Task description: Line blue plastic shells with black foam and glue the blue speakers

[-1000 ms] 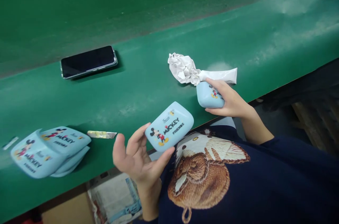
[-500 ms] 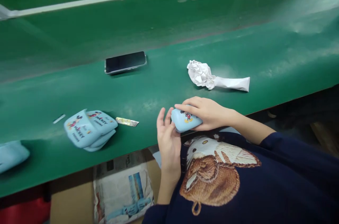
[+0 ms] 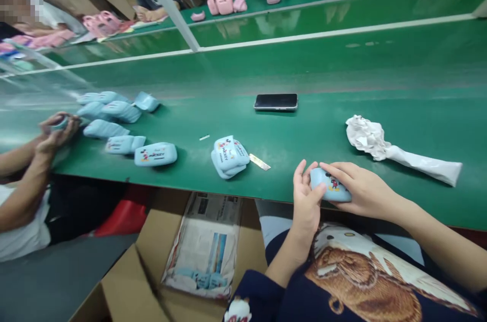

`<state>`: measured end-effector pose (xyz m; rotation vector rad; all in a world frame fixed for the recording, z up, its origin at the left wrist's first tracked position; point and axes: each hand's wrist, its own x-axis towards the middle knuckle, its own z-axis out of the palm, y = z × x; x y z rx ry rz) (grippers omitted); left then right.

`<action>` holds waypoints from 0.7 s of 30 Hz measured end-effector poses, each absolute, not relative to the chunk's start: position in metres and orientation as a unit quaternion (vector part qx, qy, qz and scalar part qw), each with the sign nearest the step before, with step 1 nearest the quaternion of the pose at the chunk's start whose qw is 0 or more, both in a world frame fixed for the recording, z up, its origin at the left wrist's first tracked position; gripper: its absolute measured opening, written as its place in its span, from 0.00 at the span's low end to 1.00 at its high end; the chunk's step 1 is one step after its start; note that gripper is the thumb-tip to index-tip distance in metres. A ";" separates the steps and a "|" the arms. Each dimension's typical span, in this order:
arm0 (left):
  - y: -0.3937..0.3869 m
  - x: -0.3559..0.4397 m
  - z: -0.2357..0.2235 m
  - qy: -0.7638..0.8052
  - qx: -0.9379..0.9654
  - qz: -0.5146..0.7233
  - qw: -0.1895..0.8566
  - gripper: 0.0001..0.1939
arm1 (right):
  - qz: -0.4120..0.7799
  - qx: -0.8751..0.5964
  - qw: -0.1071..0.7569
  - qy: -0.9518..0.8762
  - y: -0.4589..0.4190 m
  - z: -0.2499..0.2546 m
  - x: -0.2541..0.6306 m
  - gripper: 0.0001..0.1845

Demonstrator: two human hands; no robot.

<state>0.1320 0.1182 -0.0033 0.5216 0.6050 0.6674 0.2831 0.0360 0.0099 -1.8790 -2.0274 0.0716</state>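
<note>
Steadying seems in hand, a Mickey-printed piece [image 3: 331, 186] clasped by right hand [image 3: 364, 188] and thumbed by left hand [image 3: 307, 205], fingertips parted, grip unclear; turning would require loosening.

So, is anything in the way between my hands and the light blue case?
Nothing visible. Your right hand grips the light blue case directly, and your left hand is right at its left end. The crumpled white wrapping and the phone lie farther back on the table, not in between.
</note>
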 end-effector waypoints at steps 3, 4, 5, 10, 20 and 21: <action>0.116 0.124 -0.002 0.259 0.262 0.370 0.853 0.49 | -0.022 -0.675 0.218 -0.705 0.057 0.018 0.270 0.44; 0.115 0.122 -0.002 0.255 0.268 0.381 0.847 0.50 | -0.027 -0.678 0.231 -0.698 0.066 0.019 0.262 0.45; 0.115 0.119 -0.002 0.259 0.273 0.389 0.841 0.51 | -0.027 -0.679 0.244 -0.691 0.075 0.021 0.254 0.46; 0.124 0.101 -0.005 0.358 0.269 0.444 0.776 0.38 | 0.048 -0.642 0.280 -0.712 0.106 0.026 0.215 0.51; 0.177 0.011 -0.008 0.465 0.110 0.553 0.682 0.27 | 0.151 -0.684 0.328 -0.634 0.071 -0.006 0.237 0.39; 0.186 -0.001 -0.006 0.481 0.107 0.568 0.659 0.25 | 0.145 -0.708 0.322 -0.611 0.061 -0.018 0.244 0.38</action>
